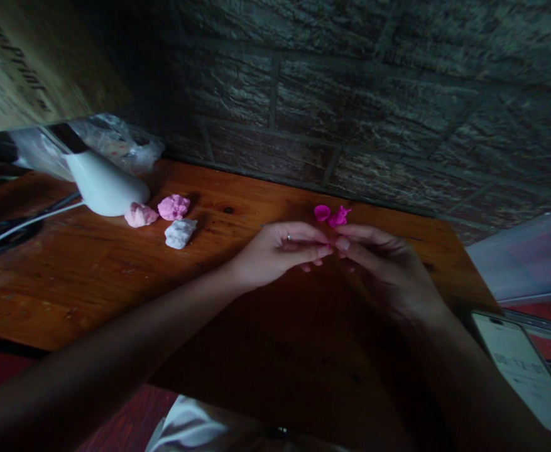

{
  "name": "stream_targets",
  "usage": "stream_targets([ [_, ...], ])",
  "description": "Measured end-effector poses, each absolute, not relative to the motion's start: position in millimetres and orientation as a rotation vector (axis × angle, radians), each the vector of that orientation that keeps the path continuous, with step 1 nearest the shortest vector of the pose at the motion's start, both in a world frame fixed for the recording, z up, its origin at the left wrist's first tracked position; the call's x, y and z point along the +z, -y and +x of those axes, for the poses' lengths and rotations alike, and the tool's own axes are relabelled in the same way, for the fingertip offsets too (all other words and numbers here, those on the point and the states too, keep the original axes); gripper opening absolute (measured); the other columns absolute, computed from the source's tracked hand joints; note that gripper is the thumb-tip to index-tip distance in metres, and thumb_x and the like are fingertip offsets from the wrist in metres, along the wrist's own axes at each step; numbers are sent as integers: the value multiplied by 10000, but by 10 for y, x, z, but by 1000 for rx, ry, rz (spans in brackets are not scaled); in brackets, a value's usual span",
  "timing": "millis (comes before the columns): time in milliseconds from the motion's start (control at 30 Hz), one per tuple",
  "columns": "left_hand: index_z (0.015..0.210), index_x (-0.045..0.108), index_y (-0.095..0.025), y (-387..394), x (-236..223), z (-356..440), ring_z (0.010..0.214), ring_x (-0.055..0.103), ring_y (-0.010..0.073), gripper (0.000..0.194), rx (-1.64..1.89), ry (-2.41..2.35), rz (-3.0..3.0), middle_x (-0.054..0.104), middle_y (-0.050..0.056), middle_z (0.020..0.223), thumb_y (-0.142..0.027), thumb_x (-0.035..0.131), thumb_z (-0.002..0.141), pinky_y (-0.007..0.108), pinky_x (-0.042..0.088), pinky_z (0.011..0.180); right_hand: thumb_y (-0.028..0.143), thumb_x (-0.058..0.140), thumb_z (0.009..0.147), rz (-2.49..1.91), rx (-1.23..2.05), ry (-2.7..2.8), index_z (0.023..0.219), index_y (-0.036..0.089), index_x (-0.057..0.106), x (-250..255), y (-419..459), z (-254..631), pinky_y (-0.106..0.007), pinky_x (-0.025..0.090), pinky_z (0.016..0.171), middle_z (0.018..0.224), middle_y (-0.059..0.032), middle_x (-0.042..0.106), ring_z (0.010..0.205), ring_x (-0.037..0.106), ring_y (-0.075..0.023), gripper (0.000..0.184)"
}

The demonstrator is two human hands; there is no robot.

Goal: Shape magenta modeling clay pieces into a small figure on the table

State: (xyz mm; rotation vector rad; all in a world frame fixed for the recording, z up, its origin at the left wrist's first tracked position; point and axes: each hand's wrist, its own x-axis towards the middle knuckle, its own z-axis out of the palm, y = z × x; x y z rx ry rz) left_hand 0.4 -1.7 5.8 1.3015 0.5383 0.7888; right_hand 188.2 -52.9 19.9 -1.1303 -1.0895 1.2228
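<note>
My left hand, with a ring on one finger, pinches a tiny bit of magenta clay between thumb and fingertips. Close by on the right, my right hand has thumb and index finger pressed together, almost touching the left fingertips. What lies between the right fingertips is hidden. Just beyond both hands, a round flattened magenta clay disc and a shaped magenta clay piece with small points rest on the wooden table.
A pale pink lump, a brighter pink lump and a white lump sit left, beside a white lamp base with a cable. Behind it lies crumpled plastic. A phone lies right. A brick wall borders the table.
</note>
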Motion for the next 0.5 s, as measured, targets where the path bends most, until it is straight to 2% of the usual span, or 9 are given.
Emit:
stream_targets([
  [267, 1039, 747, -140, 17, 37, 10, 810, 699, 147, 278, 787, -538, 1288, 777, 78, 998, -291, 819, 818, 266, 543, 711, 388, 921, 704, -1094, 1254, 1074, 877, 338, 845, 223, 531, 1889, -214, 503, 603, 902, 15, 810, 763, 676, -111, 196],
  [500, 1047, 749, -142, 24, 40, 2, 771, 688, 133, 253, 771, -582, 1304, 780, 85, 1009, -294, 789, 849, 260, 540, 701, 371, 910, 717, -1116, 1239, 1068, 870, 354, 836, 219, 525, 1895, -259, 508, 609, 904, 16, 801, 777, 686, -144, 171],
])
